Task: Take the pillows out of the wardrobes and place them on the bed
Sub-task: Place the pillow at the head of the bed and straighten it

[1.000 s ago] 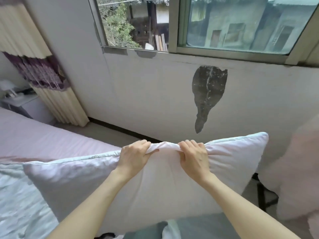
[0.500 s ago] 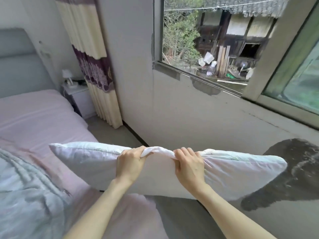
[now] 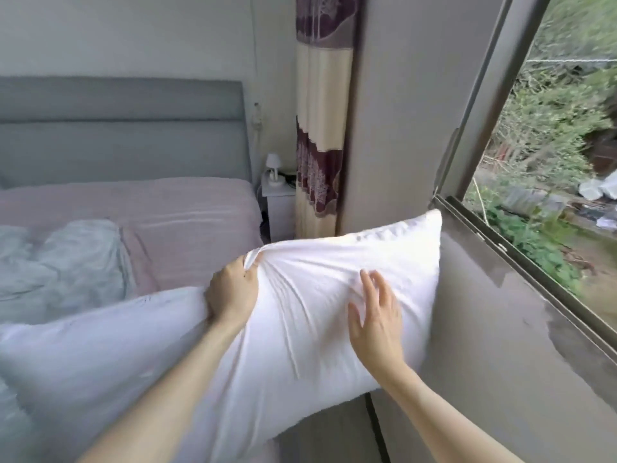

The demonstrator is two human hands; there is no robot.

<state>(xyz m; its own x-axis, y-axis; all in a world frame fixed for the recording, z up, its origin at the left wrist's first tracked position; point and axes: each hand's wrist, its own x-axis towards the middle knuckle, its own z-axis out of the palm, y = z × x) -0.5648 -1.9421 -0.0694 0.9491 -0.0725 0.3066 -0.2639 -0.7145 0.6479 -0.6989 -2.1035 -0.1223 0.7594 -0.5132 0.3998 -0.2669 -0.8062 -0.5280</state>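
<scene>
A large white pillow [image 3: 310,332] hangs in the air in front of me, above the near right corner of the bed [image 3: 187,212]. My left hand [image 3: 232,290] grips a bunched fold of its cover near the upper edge. My right hand [image 3: 377,312] lies against the pillow's face with its fingers straight and spread. The bed has a pink sheet and a grey headboard [image 3: 123,135]. A crumpled pale green quilt [image 3: 63,262] lies on the bed's left side.
A white nightstand [image 3: 278,208] with a small lamp [image 3: 272,168] stands beside the bed. A cream and maroon curtain [image 3: 320,135] hangs in the corner. The grey wall [image 3: 494,345] and the open window [image 3: 547,155] run close along my right.
My view has swung left toward the bed's head. The pillow has swung up and over the bed. My right hand has let go of the top edge and now lies flat on it.
</scene>
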